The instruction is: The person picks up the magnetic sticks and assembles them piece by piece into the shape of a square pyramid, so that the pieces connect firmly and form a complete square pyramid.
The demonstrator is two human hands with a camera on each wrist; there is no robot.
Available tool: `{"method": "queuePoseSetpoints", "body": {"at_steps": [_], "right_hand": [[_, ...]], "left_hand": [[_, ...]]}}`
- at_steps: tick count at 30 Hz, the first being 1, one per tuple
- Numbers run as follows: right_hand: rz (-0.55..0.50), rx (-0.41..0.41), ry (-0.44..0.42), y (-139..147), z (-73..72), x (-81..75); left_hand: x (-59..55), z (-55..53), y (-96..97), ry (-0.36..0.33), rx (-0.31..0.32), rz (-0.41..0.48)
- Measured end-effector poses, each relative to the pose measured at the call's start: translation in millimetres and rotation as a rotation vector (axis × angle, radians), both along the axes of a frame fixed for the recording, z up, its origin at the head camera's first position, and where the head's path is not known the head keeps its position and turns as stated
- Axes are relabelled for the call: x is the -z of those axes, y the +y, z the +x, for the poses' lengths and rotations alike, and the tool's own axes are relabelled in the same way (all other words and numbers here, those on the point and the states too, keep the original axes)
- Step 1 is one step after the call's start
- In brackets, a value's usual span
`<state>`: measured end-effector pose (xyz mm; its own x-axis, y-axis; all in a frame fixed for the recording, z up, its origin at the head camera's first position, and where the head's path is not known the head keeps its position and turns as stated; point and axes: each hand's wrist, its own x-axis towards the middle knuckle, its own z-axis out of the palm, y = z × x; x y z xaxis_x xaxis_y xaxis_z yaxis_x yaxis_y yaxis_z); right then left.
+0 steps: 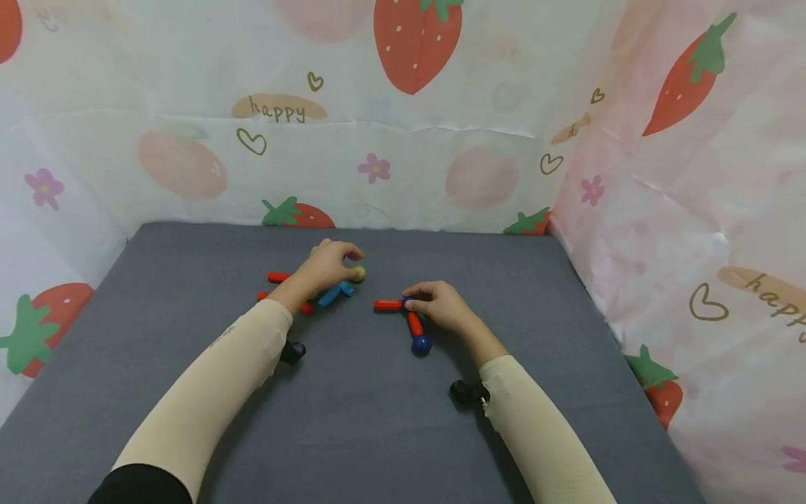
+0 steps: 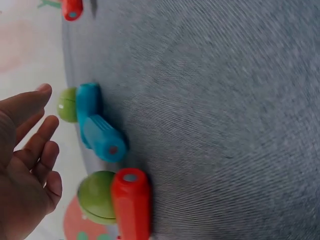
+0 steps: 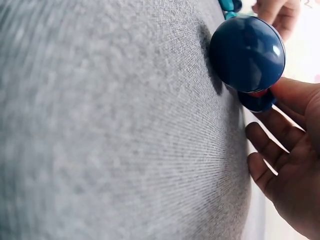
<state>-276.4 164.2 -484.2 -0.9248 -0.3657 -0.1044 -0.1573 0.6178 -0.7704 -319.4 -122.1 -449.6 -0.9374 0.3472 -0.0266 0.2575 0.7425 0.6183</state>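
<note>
Sleeves (image 1: 208, 392) flank a blue ball (image 1: 421, 344); beyond, the right hand (image 1: 443, 306) pinches its twin (image 3: 255, 103), red rods (image 1: 387, 305) pointing left and toward the ball. Leftward, the left hand (image 1: 327, 264) curves loosely, empty. Grey tablecloth (image 1: 352, 427), strawberry-print backdrop (image 1: 340, 150).

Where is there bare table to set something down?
The gray tabletop is bare between the two sleeves, and from the right hand across to the printed curtain. It is crowded around the left hand, with red rods and blue rods, and beside the right, with blue balls.
</note>
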Motion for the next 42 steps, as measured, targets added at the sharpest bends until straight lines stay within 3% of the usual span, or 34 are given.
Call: {"method": "queuePoseSetpoints", "body": {"at_steps": [12,29,34,42], "right_hand": [[-0.008,0.016,0.001,5.7,-0.7,1.7],[-0.033,0.032,-0.002,4.8,1.3,3.1],[-0.038,0.027,0.003,4.7,1.5,4.5],[-0.035,0.038,0.008,5.7,1.0,5.4]], "left_hand": [[14.4,-10.4,0.9,-0.01,0.0,-0.067],[19.4,-12.9,2.6,0.021,-0.014,-0.102],[20.3,-10.3,-1.0,0.041,-0.012,-0.067],[16.2,2.4,-6.6,0.052,0.018,-0.009]]}}
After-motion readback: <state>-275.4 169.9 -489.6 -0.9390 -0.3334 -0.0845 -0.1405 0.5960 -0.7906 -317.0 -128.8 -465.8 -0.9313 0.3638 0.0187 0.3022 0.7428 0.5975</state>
